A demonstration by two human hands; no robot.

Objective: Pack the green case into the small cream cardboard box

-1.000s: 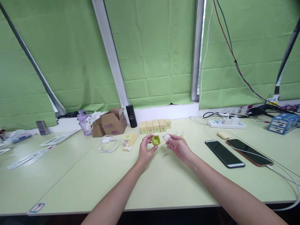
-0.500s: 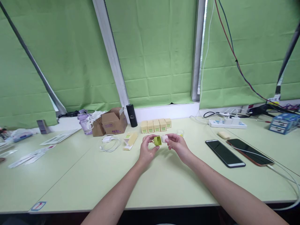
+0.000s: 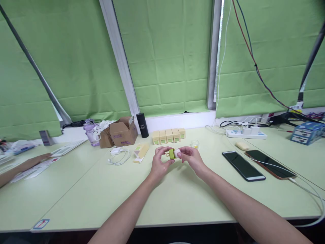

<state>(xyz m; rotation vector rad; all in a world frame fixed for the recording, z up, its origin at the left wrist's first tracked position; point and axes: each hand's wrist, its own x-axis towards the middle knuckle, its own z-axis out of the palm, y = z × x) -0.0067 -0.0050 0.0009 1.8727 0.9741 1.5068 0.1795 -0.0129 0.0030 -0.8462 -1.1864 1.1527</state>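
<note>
My left hand (image 3: pixel 160 163) is closed around a small yellow-green earbud case cover (image 3: pixel 172 154), its carabiner ring (image 3: pixel 167 154) pointing left. Between the fingers of my right hand (image 3: pixel 192 158) is a white earbud charging case (image 3: pixel 177 153). The white case meets the cover's open side and seems partly inside it; fingers hide how deep. Both are held just above the table. Behind my right hand sits a small clear container (image 3: pixel 195 144) with something yellow in it. Left of my left hand lies an opened cream box (image 3: pixel 141 152).
Several small cream boxes (image 3: pixel 169 136) stand in a row behind my hands. A cardboard box (image 3: pixel 124 133), a black cylinder (image 3: pixel 142 125) and a white cable (image 3: pixel 119 156) are to the left. Two phones (image 3: pixel 243 166) (image 3: pixel 270 164) and a power strip (image 3: pixel 246 133) are right. Another person's arm (image 3: pixel 25 166) reaches in far left.
My right hand has brought the white earbud charging case left against the cover's opening, closing the gap. The cover has turned slightly. Another person's arm has appeared at the far left.
</note>
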